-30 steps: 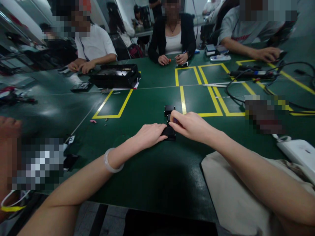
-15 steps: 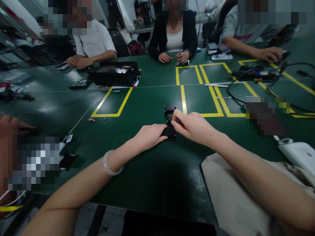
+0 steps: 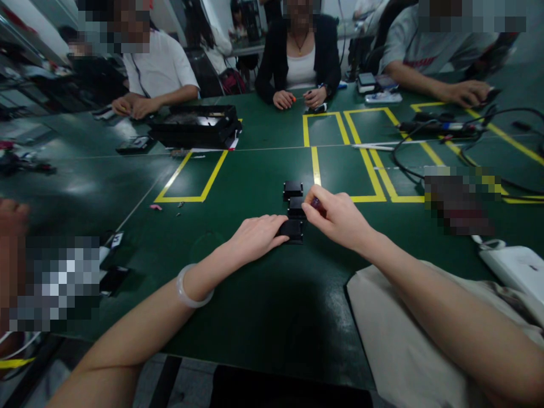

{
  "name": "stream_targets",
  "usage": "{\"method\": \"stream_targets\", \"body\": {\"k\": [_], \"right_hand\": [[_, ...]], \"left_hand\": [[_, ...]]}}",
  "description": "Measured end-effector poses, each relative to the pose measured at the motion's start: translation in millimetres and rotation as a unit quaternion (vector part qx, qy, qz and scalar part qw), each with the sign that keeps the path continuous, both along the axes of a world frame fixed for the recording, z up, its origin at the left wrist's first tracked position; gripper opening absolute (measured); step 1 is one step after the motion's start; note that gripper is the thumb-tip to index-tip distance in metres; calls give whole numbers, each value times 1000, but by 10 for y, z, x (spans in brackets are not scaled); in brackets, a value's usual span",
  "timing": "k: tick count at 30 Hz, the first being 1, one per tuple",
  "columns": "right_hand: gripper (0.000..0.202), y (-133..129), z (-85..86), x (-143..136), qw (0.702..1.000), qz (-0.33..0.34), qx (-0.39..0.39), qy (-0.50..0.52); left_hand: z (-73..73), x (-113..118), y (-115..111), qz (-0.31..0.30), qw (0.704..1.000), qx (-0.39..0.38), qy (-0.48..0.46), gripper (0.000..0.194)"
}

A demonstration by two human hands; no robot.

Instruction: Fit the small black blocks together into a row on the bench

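Okay, centre frame: my left hand (image 3: 257, 235) grips the near block (image 3: 293, 229); my right hand (image 3: 340, 220), apart, clutches a dark handle (image 3: 315, 205) by the middle block (image 3: 296, 207). Tool work, seemingly; next calls for steady aim.

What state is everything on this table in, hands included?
Nearest black block: lying on the table
Left hand: fingers and thumb around that block's left end
Middle black block: on the table; contact with right hand unclear
Farthest black block: on the table, untouched
Right hand: closed
Dark reddish object: held in right hand, mostly hidden
Black tray: open-topped
Bracelet: worn on left wrist
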State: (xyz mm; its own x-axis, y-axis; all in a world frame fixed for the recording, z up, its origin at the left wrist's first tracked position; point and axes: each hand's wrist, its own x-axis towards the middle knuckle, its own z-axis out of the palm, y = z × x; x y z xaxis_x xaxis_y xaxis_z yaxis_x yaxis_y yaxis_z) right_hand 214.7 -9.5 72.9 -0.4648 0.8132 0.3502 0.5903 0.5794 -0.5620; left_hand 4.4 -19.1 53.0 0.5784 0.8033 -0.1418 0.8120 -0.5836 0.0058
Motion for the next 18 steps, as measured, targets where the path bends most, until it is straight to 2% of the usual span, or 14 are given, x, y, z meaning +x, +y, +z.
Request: {"method": "stream_targets", "body": {"k": [11,18], "right_hand": [[18,16,-22,-7,1000,-2,1,-21],[33,-61,35,-53,986,-17,55,-159]], "left_hand": [[-29,-20,-3,-3,1000,1,-16,35],[-20,-7,-9,5,1000,-2,-9,37]]}}
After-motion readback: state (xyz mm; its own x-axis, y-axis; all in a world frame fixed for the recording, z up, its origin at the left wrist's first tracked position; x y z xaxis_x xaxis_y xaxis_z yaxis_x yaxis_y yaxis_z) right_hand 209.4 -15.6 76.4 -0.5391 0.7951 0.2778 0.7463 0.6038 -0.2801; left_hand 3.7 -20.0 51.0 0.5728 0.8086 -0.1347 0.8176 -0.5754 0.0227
